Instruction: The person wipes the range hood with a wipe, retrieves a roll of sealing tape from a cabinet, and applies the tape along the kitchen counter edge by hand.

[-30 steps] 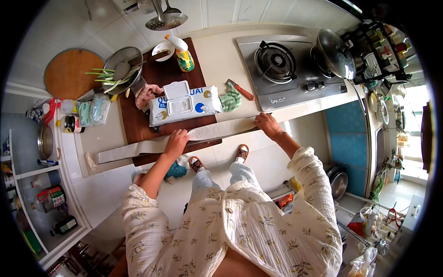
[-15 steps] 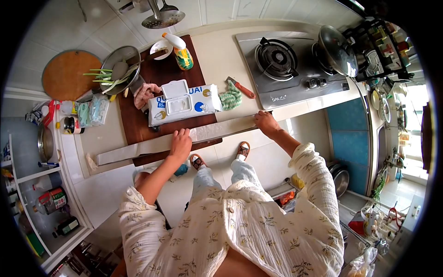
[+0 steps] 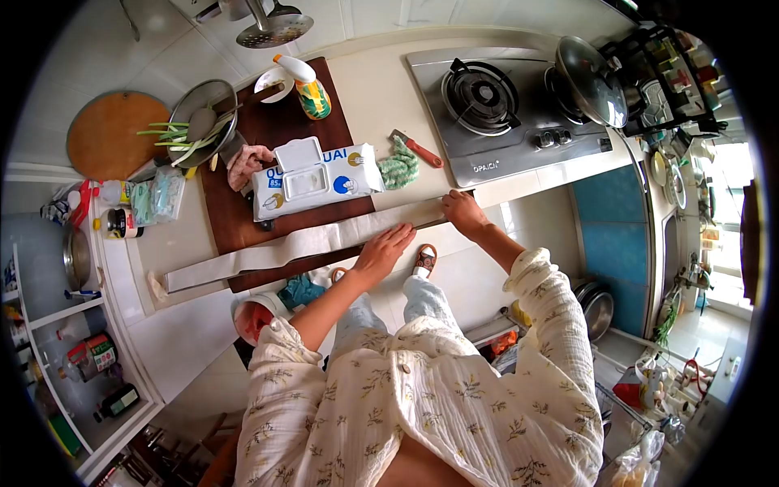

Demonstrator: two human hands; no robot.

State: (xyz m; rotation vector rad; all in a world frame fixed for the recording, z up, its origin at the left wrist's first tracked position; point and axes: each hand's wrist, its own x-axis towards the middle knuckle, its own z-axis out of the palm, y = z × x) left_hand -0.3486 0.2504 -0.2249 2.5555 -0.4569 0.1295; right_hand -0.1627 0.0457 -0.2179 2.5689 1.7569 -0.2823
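Note:
A long white strip (image 3: 308, 243) runs along the counter's front edge, from the left corner across the dark wooden board (image 3: 223, 217). Its middle stands a little wavy, apart from the edge in places. My left hand (image 3: 385, 253) lies on the strip's right part with fingers stretched out flat. At the strip's right end, near the stove, my right hand (image 3: 464, 213) has its fingers closed on it. Behind the strip lies a pack of wipes (image 3: 312, 183) with its lid raised. A green cloth (image 3: 399, 166) and a red-handled scraper (image 3: 422, 152) are beside the pack.
A gas stove (image 3: 503, 114) with a lidded pan (image 3: 591, 85) fills the right back. Further left stand a spray bottle (image 3: 308, 93), a small bowl (image 3: 274, 84), a pot with green onions (image 3: 203, 122) and a pink cloth (image 3: 247, 166). A bin (image 3: 253, 318) is on the floor below.
My left hand has slid right along the strip, toward my right hand, and its fingers have flattened. My right hand keeps its place at the strip's right end. The view has shifted slightly.

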